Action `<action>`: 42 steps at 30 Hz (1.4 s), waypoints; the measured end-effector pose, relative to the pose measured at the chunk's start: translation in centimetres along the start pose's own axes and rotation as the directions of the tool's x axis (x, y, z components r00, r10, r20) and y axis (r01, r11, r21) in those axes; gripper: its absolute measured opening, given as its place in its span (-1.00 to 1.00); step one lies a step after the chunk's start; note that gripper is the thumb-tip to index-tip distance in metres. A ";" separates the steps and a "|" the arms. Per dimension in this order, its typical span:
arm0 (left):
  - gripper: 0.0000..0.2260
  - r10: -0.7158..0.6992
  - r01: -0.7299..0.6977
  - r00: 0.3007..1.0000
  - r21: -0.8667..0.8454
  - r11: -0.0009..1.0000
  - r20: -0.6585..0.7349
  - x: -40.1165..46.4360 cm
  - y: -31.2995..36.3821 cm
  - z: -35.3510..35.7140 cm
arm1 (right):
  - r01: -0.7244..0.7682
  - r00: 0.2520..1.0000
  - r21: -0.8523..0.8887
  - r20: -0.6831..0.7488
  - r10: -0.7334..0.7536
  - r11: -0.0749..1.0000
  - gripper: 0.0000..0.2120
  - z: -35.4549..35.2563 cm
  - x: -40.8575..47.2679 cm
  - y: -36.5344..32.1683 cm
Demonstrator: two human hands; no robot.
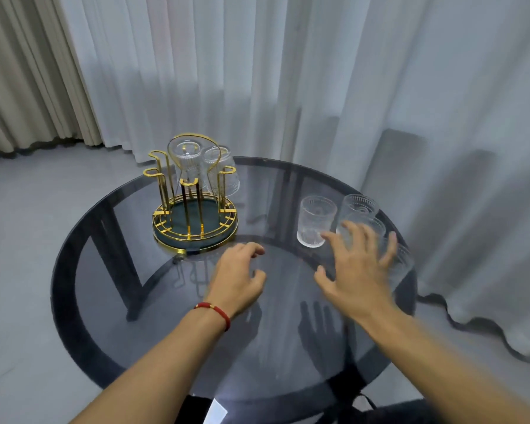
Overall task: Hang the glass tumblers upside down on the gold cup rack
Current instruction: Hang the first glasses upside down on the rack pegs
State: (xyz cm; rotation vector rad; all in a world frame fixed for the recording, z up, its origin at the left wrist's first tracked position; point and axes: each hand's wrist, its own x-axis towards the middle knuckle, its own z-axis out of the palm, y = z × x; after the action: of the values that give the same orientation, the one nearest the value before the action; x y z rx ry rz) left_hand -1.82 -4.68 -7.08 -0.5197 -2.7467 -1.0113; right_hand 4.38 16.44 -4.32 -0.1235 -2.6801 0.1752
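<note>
Right hand (pixel 360 267), fingers spread and empty, is over the upright tumblers (pixel 317 220) at worktop (pixel 110 301) right, so nearest; left hand (pixel 239 278), loosely curled and empty, sits nearer the gold rack (pixel 195 206) far-left.

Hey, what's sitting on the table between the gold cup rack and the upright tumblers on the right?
Nothing: in the head view, the glass tabletop is bare between the gold cup rack and the nearest upright tumbler.
</note>
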 end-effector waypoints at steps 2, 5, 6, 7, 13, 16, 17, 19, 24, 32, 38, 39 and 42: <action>-0.67 -0.039 0.039 0.998 -0.004 0.999 0.040 -0.1 0.4 0.2 | -0.236 0.972 -0.056 -0.020 0.235 0.970 -0.26 -0.5 -0.4 1.5; -0.73 -0.114 0.119 0.992 -0.115 0.986 0.051 0.0 1.5 0.3 | -0.415 0.905 0.221 -0.001 0.426 0.883 -0.04 -0.8 -0.8 4.5; -0.76 -0.139 0.146 0.989 -0.171 0.974 0.058 0.1 2.0 0.3 | -0.442 0.884 0.390 0.039 0.465 0.808 0.01 -0.9 -0.9 5.4; -0.78 -0.162 0.175 0.984 -0.230 0.957 0.072 0.1 2.4 0.3 | -0.458 0.867 0.521 0.085 0.491 0.720 0.05 -0.8 -1.0 6.2; -0.82 -0.212 0.268 0.959 -0.355 0.896 0.189 -1.0 4.2 0.5 | -0.536 0.799 0.695 0.235 0.553 0.480 -0.15 0.8 -2.1 7.7; -0.81 -0.201 0.296 0.947 -0.434 0.851 0.252 -1.6 5.0 0.7 | -0.499 0.816 0.695 0.175 0.550 0.518 -0.30 0.7 -2.5 7.5; -0.81 -0.186 0.303 0.943 -0.485 0.820 0.276 -1.8 5.3 0.7 | -0.455 0.838 0.697 0.125 0.532 0.554 -0.30 0.4 -2.7 7.2; -0.74 -0.141 0.317 0.934 -0.581 0.749 0.328 -2.2 6.2 0.3 | -0.264 0.921 0.680 -0.033 0.388 0.684 -0.30 -0.5 -2.8 6.2; -0.46 0.009 0.290 0.926 -0.726 0.624 0.378 -3.0 7.6 -1.0 | 0.126 0.992 0.573 -0.092 -0.090 0.810 -0.20 -1.2 -3.0 1.7; -0.59 -0.188 0.257 0.965 -0.812 0.524 0.185 -1.8 4.4 -5.5 | -0.203 0.928 0.870 0.317 -0.195 0.448 -0.21 -0.6 0.3 -2.3; -0.62 -0.189 0.298 0.952 -0.875 0.381 0.242 -0.5 0.1 -7.0 | -0.421 0.896 0.903 0.429 -0.113 0.088 -0.44 1.3 2.4 -5.7; -0.65 -0.225 0.286 0.952 -0.865 0.413 0.207 -0.3 -0.8 -7.3 | -0.379 0.918 0.916 0.390 -0.069 0.127 -0.45 1.4 2.9 -6.1; -0.69 -0.309 0.209 0.949 -0.599 0.773 -0.068 0.1 -4.1 -7.6 | -0.244 0.970 0.935 0.228 0.089 0.256 -0.56 0.7 4.9 -7.3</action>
State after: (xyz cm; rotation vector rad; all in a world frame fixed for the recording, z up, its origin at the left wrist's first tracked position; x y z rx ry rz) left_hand -3.19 -12.54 -3.73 -0.1053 -2.3590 -1.9049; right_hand -0.72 9.77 -1.75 0.0038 -2.1408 1.9121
